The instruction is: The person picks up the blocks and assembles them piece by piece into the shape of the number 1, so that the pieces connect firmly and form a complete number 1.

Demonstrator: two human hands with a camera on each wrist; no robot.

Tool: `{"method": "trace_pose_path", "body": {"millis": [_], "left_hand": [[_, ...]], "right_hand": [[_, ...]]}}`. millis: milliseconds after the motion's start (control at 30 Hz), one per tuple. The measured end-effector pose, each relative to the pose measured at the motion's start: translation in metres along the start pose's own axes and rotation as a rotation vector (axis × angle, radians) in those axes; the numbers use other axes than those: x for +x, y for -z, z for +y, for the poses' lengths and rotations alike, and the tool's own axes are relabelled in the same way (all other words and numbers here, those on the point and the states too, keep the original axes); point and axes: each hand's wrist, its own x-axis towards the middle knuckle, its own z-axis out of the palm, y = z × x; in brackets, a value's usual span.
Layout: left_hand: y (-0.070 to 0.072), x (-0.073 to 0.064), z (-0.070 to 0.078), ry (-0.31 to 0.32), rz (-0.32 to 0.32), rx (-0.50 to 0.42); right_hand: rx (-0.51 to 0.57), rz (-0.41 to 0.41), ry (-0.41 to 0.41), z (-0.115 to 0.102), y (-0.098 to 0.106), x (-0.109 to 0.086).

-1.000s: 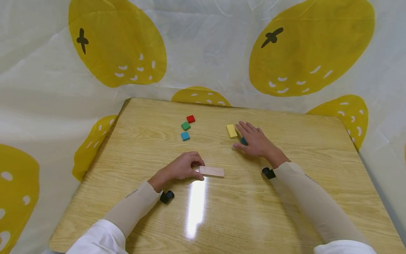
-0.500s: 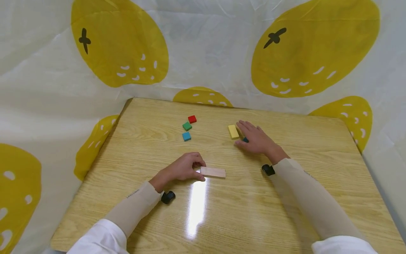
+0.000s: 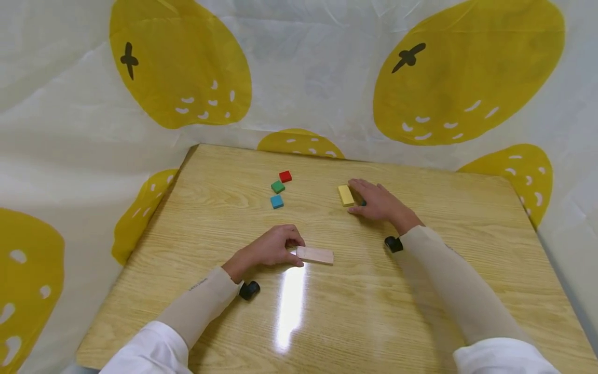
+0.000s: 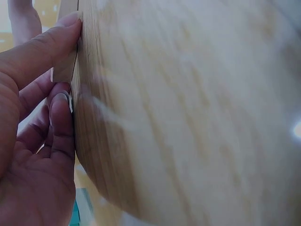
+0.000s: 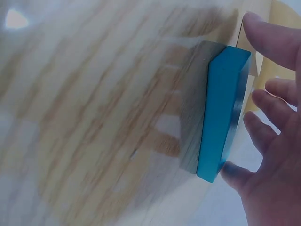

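Observation:
In the head view my left hand (image 3: 273, 246) pinches the left end of a pale wooden block (image 3: 317, 255) lying flat on the table. The left wrist view has the thumb along the block's near side, with the other fingers curled behind. My right hand (image 3: 379, 201) is just right of a yellow block (image 3: 346, 196), its thumb by the block's near end and its fingertips by the far end. Beneath this hand lies a dark teal block (image 5: 221, 113), mostly hidden in the head view. The right wrist view shows the right fingers loosely bent and spread behind it.
Small red (image 3: 285, 176), green (image 3: 277, 187) and blue (image 3: 277, 201) blocks lie in a loose column left of the yellow one. A fruit-printed sheet (image 3: 313, 78) hangs behind the wooden table (image 3: 374, 301). Glare marks the tabletop's middle.
My right hand has moved slightly left toward the yellow block, its fingers bending more and covering more of the teal block. My left hand and the wooden block stay put. The view has shifted slightly.

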Motion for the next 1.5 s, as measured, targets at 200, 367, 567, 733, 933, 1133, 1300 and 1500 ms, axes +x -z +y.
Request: {"method": "trace_pose_path", "body": {"millis": [200,367,567,733,933,1133,1300,1500], "left_hand": [[0.000,0.001,-0.001,0.009,-0.006,-0.014],[0.001,0.002,-0.001,0.012,-0.010,-0.011],[0.002,0.002,-0.001,0.005,-0.006,-0.012],[0.002,0.002,-0.001,-0.004,-0.004,-0.022],[0.002,0.002,-0.002,-0.007,0.000,-0.025],[0.000,0.002,-0.003,-0.009,-0.005,-0.029],[0.000,0.001,-0.002,-0.009,-0.007,-0.033],[0.002,0.001,-0.002,-0.018,0.004,-0.024]], "right_hand": [[0.024,0.012,0.012,0.003,0.001,0.007],[0.041,-0.010,-0.001,0.003,0.003,0.015],[0.011,-0.037,-0.017,-0.003,0.007,0.020],[-0.008,-0.032,-0.033,-0.009,0.011,0.021],[-0.025,-0.021,-0.005,-0.010,0.012,0.024],[-0.009,0.002,0.036,-0.011,0.012,0.025],[-0.003,0.005,0.042,-0.011,0.013,0.025],[0.000,0.005,0.040,-0.010,0.015,0.026]]}}
